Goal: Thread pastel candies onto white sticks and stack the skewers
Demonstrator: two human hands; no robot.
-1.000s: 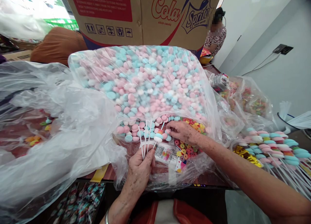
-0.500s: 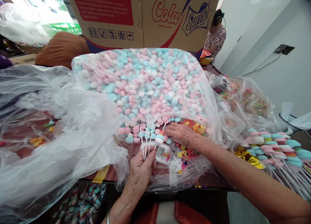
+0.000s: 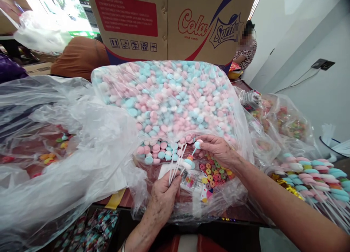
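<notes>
Marshmallow [image 3: 198, 144] looks like the squishy bit here: I'd guess almost weightless, soft and springy. My right hand [image 3: 217, 149] has it in a narrow pinch, thumb against fingertips, at the top of a stick [image 3: 194, 150], in from the tabletop's [image 3: 129, 198] near edge. Can't tell how far the stick goes in. Best hold imo is lightly round the sides, since a hard squeeze would probably dent it. My left hand [image 3: 164, 195] is wrapped round the lower part of several white sticks [image 3: 177, 161]; they look light and stiffish, likely bendy if shoved sideways, so grip low. Below the pinch sit orange gummy rings [image 3: 190, 157], probably tacky, so fingers off those.
</notes>
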